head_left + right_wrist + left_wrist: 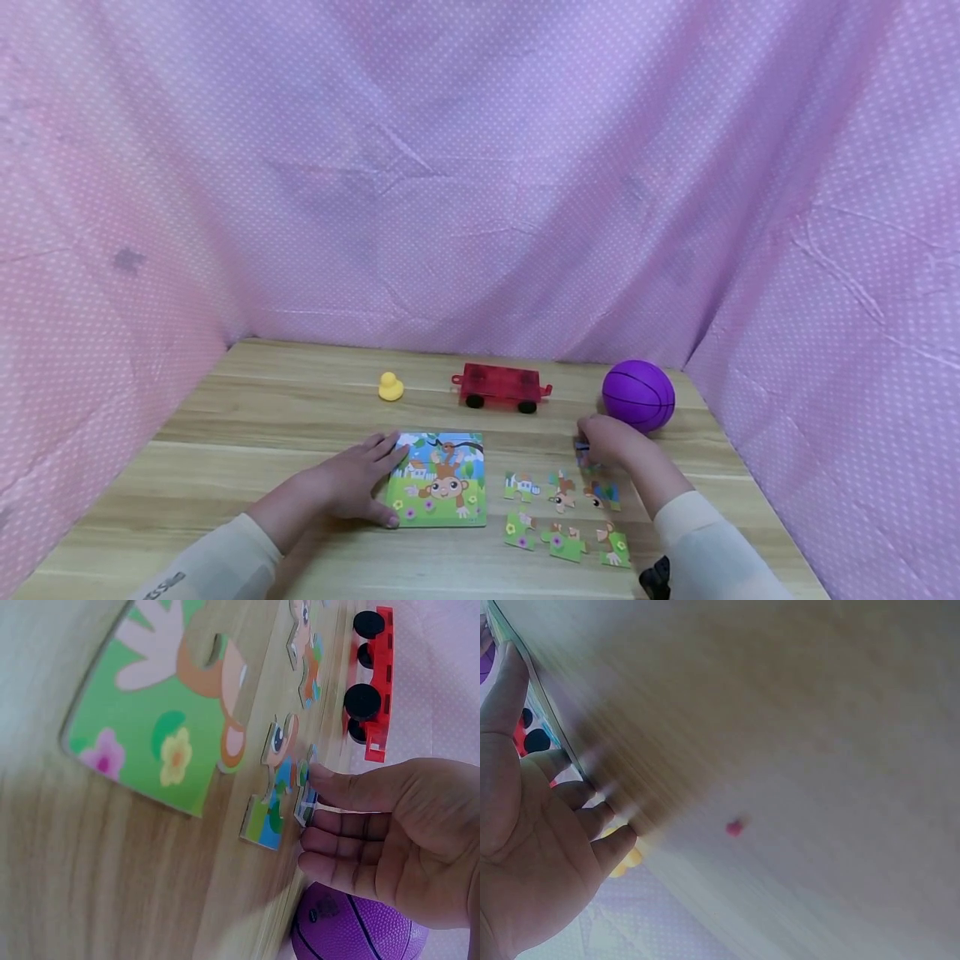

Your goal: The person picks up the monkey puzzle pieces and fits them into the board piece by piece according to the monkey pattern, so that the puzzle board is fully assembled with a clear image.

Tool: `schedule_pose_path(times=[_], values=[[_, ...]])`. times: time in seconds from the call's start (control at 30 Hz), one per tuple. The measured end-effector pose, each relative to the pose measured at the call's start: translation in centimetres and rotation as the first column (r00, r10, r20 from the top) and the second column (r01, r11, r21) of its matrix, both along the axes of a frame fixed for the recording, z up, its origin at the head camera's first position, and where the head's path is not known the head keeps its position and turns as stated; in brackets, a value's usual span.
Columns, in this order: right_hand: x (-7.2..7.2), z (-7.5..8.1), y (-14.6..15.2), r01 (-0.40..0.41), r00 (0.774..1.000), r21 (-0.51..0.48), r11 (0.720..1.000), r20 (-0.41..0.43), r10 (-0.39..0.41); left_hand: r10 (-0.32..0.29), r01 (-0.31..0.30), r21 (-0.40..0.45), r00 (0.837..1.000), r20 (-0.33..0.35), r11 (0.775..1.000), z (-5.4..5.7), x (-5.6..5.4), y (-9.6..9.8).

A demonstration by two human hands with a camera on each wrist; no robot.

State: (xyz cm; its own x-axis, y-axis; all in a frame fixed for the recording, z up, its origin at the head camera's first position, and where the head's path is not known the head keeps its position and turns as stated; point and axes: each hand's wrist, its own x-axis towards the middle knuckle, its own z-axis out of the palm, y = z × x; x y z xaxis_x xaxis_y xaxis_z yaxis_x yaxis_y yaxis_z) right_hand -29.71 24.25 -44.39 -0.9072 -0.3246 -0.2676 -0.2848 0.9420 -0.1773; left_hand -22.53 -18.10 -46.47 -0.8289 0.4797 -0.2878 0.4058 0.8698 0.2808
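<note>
A square monkey picture puzzle (437, 487) lies on the wooden table. My left hand (352, 482) rests at its left side, fingers spread over the upper edge and thumb by the lower left corner. To the right, my right hand (611, 437) pinches a small puzzle piece (304, 796) between thumb and fingers, low at the tabletop. Fingers partly hide that piece. Nearer me lie several loose pieces in two rough rows, among them a green flower piece (154, 727) and one with a monkey's eye (274, 787).
A purple basketball (637, 394) sits just beyond my right hand. Toward the back stand a red toy wagon (500, 383) and a yellow rubber duck (390, 387). Pink dotted cloth (465, 183) hangs behind and along both sides.
</note>
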Motion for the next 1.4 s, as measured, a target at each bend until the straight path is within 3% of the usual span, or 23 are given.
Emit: schedule_pose_path(times=[0.33,0.6,0.77,0.9,1.13,1.4], values=[[-0.1,-0.2,0.0,0.024,1.0,-0.108,0.994,0.012,-0.023,0.008,-0.008,-0.001,1.0,0.006,1.0,0.1,0.0,0.1],[-0.6,-0.1,-1.1,-0.072,0.997,-0.217,0.973,-0.051,0.063,0.005,-0.005,-0.005,1.0,0.009,1.0,0.0,0.0,0.1],[-0.7,0.3,-2.9,-0.117,0.993,-0.361,0.925,-0.037,0.112,0.011,-0.011,-0.003,1.0,0.014,1.0,0.0,0.0,0.1],[-0.5,0.8,-5.0,-0.124,0.991,-0.413,0.902,-0.014,0.13,0.009,-0.009,-0.004,1.0,0.014,1.0,0.0,0.0,0.0],[-0.4,0.9,-8.8,-0.144,0.986,-0.449,0.882,0.013,0.168,0.001,-0.001,-0.005,1.0,0.012,1.0,0.1,0.1,0.1],[-0.9,-0.6,-12.5,-0.129,0.982,-0.455,0.881,0.062,0.176,0.012,-0.012,-0.002,1.0,0.019,1.0,0.1,0.1,0.1]])
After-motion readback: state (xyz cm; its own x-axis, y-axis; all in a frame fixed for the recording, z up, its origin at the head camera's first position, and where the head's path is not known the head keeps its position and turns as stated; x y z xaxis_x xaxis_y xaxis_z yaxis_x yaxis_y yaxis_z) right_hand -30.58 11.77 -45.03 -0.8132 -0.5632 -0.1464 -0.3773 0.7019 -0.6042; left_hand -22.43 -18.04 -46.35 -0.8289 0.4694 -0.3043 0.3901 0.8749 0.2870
